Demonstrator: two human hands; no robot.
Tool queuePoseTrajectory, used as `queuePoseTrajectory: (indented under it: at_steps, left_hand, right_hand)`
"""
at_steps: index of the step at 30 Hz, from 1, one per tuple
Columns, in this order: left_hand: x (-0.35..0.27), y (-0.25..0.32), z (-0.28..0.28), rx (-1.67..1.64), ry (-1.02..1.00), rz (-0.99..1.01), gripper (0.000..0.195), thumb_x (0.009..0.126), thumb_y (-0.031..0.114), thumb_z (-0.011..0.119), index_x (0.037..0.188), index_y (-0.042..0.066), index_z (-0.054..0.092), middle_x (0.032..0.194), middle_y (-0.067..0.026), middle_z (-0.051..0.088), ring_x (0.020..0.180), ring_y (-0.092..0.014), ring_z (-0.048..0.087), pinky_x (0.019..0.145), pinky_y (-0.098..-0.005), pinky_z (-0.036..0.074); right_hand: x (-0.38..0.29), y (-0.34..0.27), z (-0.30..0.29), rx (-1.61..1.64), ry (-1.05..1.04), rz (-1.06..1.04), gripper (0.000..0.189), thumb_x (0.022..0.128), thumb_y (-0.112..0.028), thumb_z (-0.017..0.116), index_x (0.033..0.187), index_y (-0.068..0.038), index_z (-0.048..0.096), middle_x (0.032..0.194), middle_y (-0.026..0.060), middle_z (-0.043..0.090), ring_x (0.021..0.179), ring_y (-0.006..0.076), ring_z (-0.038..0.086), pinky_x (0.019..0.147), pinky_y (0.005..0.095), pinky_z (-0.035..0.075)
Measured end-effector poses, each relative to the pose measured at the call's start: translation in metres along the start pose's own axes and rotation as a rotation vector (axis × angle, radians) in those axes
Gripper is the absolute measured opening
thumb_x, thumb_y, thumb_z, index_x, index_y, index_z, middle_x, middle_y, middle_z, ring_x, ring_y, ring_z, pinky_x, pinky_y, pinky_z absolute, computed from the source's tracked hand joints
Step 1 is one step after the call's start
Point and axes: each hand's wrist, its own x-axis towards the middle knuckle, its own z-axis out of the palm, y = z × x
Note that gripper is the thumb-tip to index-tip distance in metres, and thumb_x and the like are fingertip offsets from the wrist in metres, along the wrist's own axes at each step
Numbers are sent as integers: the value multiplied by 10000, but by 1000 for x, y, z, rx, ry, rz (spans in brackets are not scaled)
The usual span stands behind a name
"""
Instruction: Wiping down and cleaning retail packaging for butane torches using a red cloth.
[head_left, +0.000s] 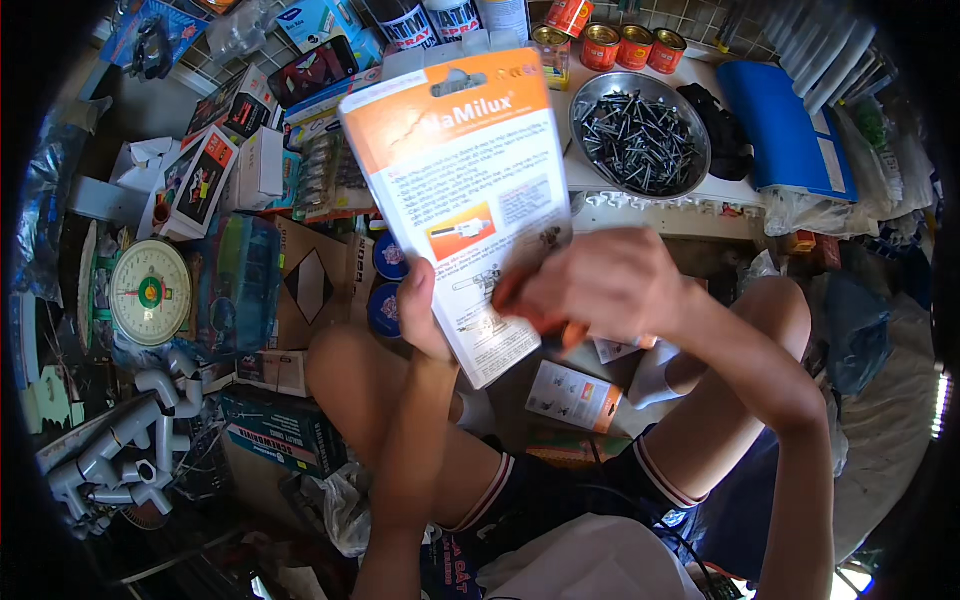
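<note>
In my left hand (424, 315) is a white and orange NaMilux blister card (472, 161), held upright by its lower left edge with the printed side towards me. The print includes drawings of a gas torch. My right hand (611, 281) is blurred and closed around a red-orange object (517, 296) with a dark part. That object lies across the lower right of the card, and blur hides its kind and whether it touches. Below, between my feet, another printed card (574, 396) with an orange end lies flat. Part of a further card (613, 350) shows beneath my right hand.
A metal bowl of nails (637, 135) and a blue folder (784, 131) rest on the white shelf, with red tins (600, 46) behind. At left stand a dial scale (151, 292), grey pipe fittings (124, 450), a screwdriver box (281, 431) and a phone (313, 71).
</note>
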Motion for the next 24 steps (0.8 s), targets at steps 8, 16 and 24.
queuePoseTrajectory:
  at_steps: [8,16,24]
  left_hand:
    - [1,3,6,4,13,-26,872,952,522,527,1588,-7,250,1562,-237,409,1404,-409,459,1166,-538,377]
    - [-6,-8,-13,-342,-87,-1,867,944,523,536,1576,-12,279,1556,-222,422,1399,-404,455,1163,-542,370]
    - [-6,-4,-15,-688,-343,-199,855,944,538,557,1553,-12,318,1494,-244,476,1269,-392,576,1053,-519,482]
  right_hand:
    - [1,6,-9,96,131,394,383,752,-247,837,1027,-23,692,928,91,688,765,271,691,671,370,573]
    - [6,-5,-5,131,148,205,354,818,-346,770,1001,-53,693,860,29,659,745,201,692,594,337,563]
    - [13,-3,-3,-112,198,108,252,693,-213,755,906,-112,668,775,-26,575,629,108,604,492,267,490]
